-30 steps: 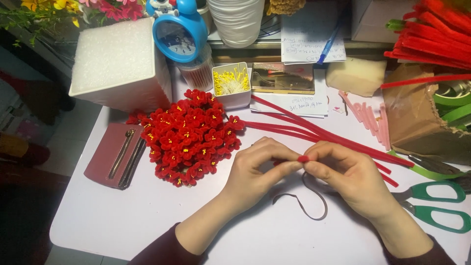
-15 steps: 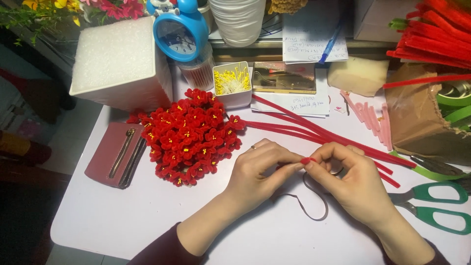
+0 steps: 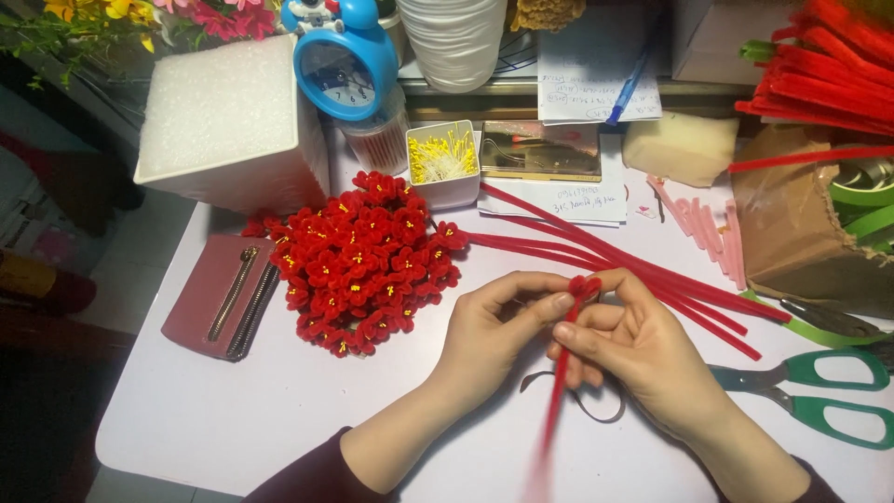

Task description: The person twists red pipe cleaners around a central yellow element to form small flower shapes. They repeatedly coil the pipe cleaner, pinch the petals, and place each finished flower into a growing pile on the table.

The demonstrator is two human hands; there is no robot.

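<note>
We pinch one red pipe cleaner [image 3: 562, 373] above the table [image 3: 233, 410], left hand [image 3: 494, 331] and right hand [image 3: 633, 349] fingers closed on its curled top, petal just begun. Beyond, a pile of finished red flowers [image 3: 358, 261] lies done; many straight red stems [image 3: 652, 270] remain unused.

Bright, even overhead light, soft shadows, dim left edge, slight blur

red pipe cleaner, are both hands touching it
Touching. The head view shows the left hand and right hand both pinching the red pipe cleaner near its curled top.
</note>
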